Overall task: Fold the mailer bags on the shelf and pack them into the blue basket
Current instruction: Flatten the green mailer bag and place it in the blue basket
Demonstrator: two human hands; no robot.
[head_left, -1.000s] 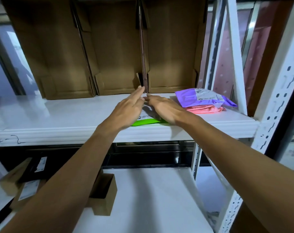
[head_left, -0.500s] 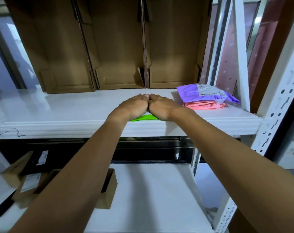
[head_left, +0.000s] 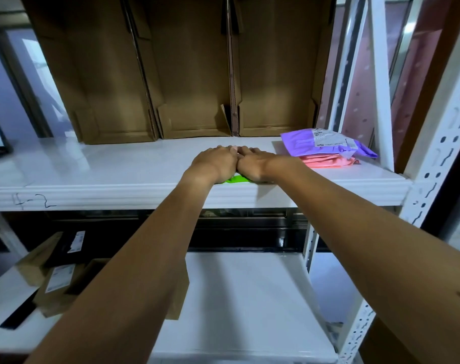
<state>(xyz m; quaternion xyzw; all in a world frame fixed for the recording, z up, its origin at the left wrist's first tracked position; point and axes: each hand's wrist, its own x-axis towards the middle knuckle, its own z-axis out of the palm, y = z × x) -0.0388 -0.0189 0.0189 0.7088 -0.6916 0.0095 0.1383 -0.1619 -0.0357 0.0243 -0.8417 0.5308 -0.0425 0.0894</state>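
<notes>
Both hands have come together since a second ago. My left hand [head_left: 215,164] and right hand [head_left: 255,165] touch, palms pressing the green mailer bag [head_left: 236,179] beneath them, nothing pinched. Judgement: the fold is being creased, packing pending, and the blue basket is unseen.

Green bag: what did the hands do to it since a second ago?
Both hands closed in, the left hand and the right hand now pressing side by side on the green bag, hiding its white label; only a green sliver shows at the shelf edge. The purple bag on the pink bag stayed put.
</notes>
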